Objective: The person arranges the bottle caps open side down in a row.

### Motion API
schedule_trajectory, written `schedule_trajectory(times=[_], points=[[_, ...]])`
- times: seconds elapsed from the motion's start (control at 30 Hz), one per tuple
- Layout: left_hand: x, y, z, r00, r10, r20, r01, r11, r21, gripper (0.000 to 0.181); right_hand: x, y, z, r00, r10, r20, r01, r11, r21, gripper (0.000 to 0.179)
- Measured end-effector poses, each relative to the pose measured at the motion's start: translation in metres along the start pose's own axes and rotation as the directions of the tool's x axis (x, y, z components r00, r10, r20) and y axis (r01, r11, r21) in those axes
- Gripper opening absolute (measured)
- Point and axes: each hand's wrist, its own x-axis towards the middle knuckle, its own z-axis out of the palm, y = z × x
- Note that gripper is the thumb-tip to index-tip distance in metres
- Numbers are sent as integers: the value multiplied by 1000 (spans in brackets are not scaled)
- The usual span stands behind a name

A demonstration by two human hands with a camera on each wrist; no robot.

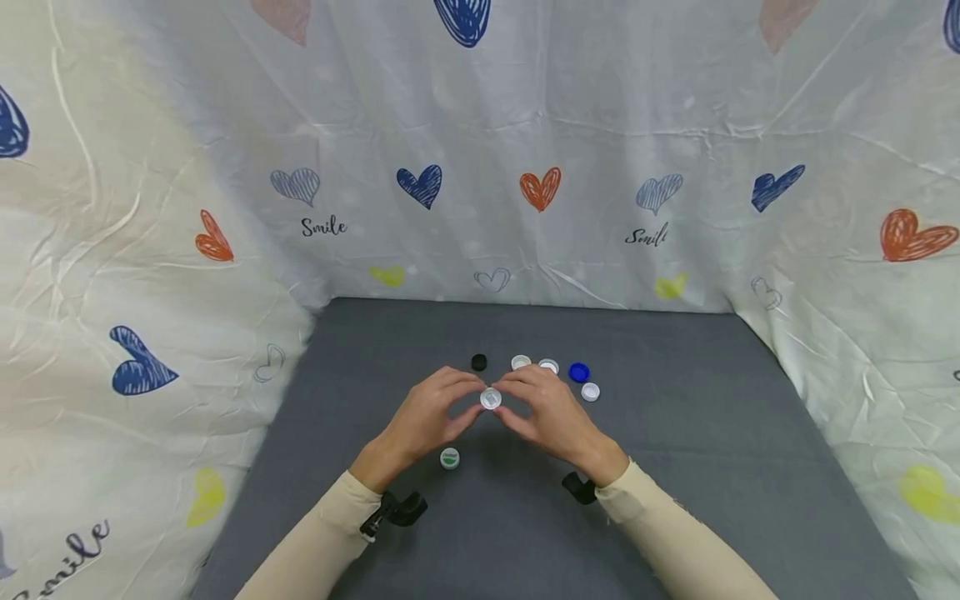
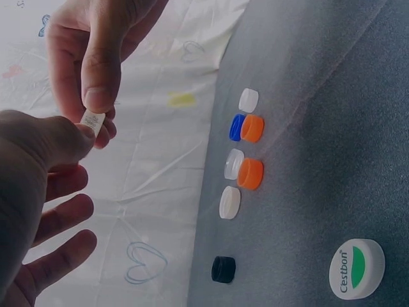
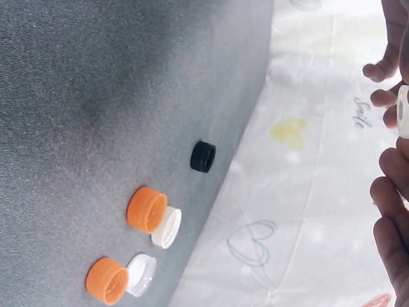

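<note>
A small white bottle cap (image 1: 491,399) is held up between both hands above the grey cloth. On its left side my left hand (image 1: 429,414) pinches it between thumb and fingers. My right hand (image 1: 553,414) pinches the opposite side. The left wrist view shows both thumbs on the white cap (image 2: 93,120), the other left fingers spread apart. At the right wrist view's edge, only part of the white cap (image 3: 403,112) shows among the fingers. Nearest the left wrist lies a white cap with a green mark and "Cestbon" lettering (image 2: 356,268).
Behind the hands lie a black cap (image 1: 478,362), a white cap (image 1: 521,362), a clear cap (image 2: 234,164), a blue cap (image 1: 579,372) and another white cap (image 1: 590,392). Two orange caps (image 3: 147,210) are hidden by the right hand in the head view. A heart-printed curtain (image 1: 487,242) surrounds the table.
</note>
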Motion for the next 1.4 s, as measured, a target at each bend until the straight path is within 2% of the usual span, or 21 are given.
schedule_trajectory(times=[0.2,0.33,0.87,1.0,1.17,1.27,1.4], points=[[-2,-3,1,996,63,-64,-63,998,0,39,0,-1,-1,1000,-4,-27,5,999,32,24],[-2,-4,2,992,85,-91,-85,996,11,41,0,-1,-2,999,10,-40,-9,999,48,23],[0,-4,2,983,134,-122,-128,990,59,30,-3,-3,-4,997,78,0,-77,994,74,24],[0,-2,2,988,104,-112,-101,994,32,24,-3,-2,-4,997,72,-13,-71,994,83,24],[0,-2,2,996,0,-90,-6,998,-67,20,-2,-1,-5,998,45,-43,-41,995,93,26],[0,-3,2,995,-72,-73,61,987,-149,15,-1,-1,-7,998,24,-54,-18,995,98,30],[0,-4,2,989,-145,-39,131,961,-244,12,-1,-1,-7,998,5,-68,1,995,96,34]])
